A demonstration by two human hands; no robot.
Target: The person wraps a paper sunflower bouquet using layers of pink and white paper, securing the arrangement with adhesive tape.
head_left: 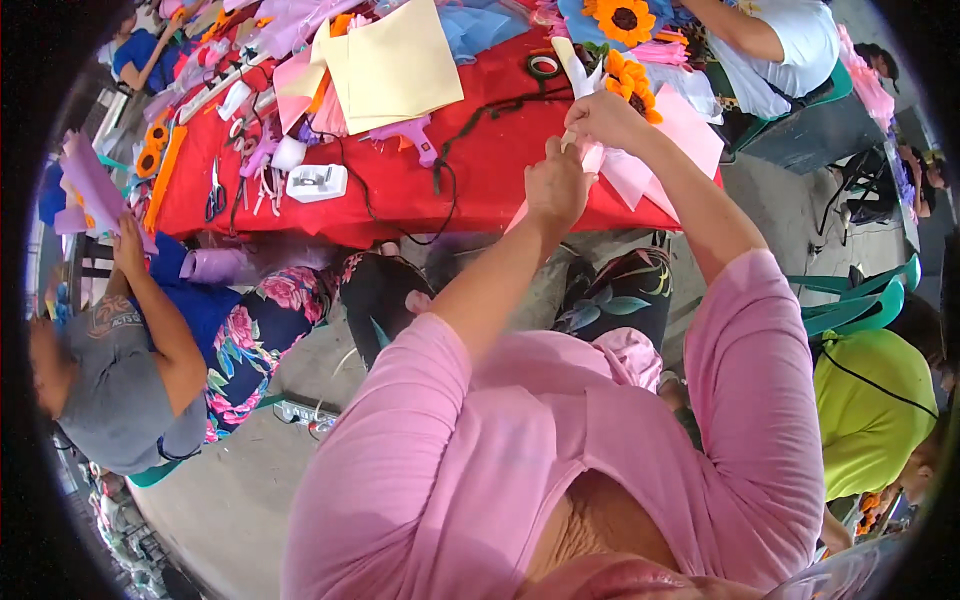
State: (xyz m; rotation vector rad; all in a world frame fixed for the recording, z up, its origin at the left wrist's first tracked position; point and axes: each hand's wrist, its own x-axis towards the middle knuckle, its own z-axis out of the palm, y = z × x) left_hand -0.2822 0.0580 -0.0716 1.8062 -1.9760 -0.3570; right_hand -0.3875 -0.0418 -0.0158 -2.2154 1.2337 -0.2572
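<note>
Over the front edge of the red-covered table, both my hands meet at a piece of pink wrapping paper (690,135). My left hand (557,187) is closed around a gathered, narrow part of the paper. Just above it, the fingers of my right hand (605,122) pinch at the same gathered part; exactly what lies between those fingertips is hidden. An orange artificial sunflower (632,88) with a dark centre lies right beyond my right hand, against the paper. Whether the flower is joined to the gathered part cannot be seen.
On the red tablecloth (490,150) lie cream paper sheets (400,70), a purple glue gun (408,133) with a dark cord, a tape roll (543,67), scissors (215,192) and a white box-shaped item (317,182). A person at left (130,370) holds purple paper. Others sit around.
</note>
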